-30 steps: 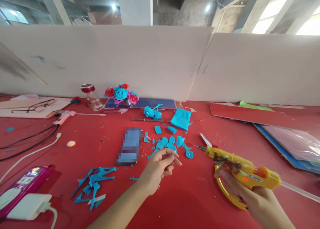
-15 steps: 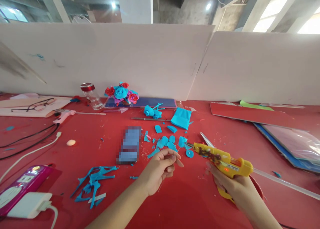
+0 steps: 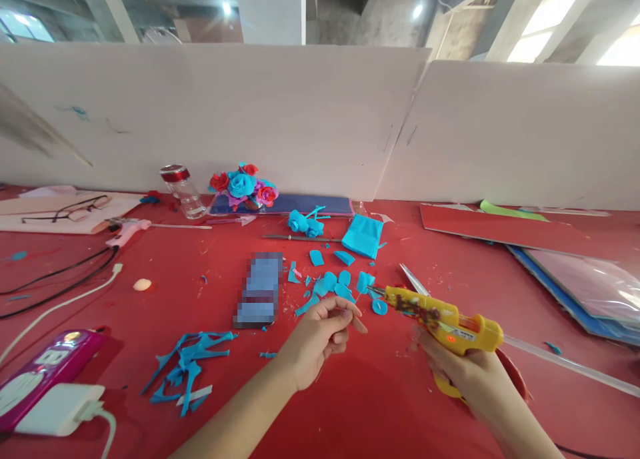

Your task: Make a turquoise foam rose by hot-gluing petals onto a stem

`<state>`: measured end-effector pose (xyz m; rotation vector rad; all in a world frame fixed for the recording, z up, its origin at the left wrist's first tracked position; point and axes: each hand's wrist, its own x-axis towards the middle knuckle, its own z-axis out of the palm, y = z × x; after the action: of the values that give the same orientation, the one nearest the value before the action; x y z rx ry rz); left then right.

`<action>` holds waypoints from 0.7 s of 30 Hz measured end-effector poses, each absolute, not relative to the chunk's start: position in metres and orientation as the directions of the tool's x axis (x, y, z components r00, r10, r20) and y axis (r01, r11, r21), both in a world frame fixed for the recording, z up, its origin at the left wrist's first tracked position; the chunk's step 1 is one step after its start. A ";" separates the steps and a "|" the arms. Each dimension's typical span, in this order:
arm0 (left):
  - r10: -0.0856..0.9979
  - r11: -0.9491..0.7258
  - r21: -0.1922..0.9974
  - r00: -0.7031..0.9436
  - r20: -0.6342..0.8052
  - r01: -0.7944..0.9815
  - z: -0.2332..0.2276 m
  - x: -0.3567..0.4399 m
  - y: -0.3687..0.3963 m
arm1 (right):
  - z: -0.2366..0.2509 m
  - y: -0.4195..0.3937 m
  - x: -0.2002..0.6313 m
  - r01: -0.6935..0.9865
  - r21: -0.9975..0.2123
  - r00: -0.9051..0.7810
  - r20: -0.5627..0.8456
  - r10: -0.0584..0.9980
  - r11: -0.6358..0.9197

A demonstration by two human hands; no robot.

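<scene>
My left hand (image 3: 315, 339) pinches a thin stick topped by a small blue paper petal (image 3: 363, 282) above the red table. In my right hand (image 3: 457, 372) is a yellow glue gun (image 3: 443, 319); its nozzle points left and touches the petal's base. Loose blue petals (image 3: 334, 287) lie on the table just behind my left hand. Scissors (image 3: 413, 280) with yellow handles lie under the glue gun, mostly hidden by my right hand.
Blue paper scraps (image 3: 187, 369) lie front left beside a power strip (image 3: 43, 372) and a white charger (image 3: 63, 411). A blurred flat object (image 3: 259, 290) lies mid-table. At the back stand a paper-flower bouquet (image 3: 243, 187), a jar (image 3: 183, 192), folded blue paper (image 3: 364, 236), glasses (image 3: 67, 209). Coloured sheets (image 3: 560, 259) lie right.
My right hand has carried the glue gun leftwards, from clear of the petal to its nozzle touching the petal's base. My left hand has stayed nearly still.
</scene>
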<state>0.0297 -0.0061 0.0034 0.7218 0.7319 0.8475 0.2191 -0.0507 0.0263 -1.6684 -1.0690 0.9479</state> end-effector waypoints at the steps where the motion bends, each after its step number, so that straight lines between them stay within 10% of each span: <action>1: 0.846 0.467 0.792 0.457 -0.272 -0.394 0.004 0.030 -0.006 | 0.026 -0.051 0.219 0.231 -0.949 0.331 -0.129 0.935 -0.213; 21: 0.850 0.468 0.788 0.448 -0.277 -0.401 0.004 0.030 -0.006 | 0.028 -0.054 0.211 0.282 -0.903 0.368 -0.210 0.906 -0.324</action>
<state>0.0298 -0.0056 0.0043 0.7071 0.7394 0.8593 0.2109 -0.0545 0.0276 -1.8107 -1.0408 0.9608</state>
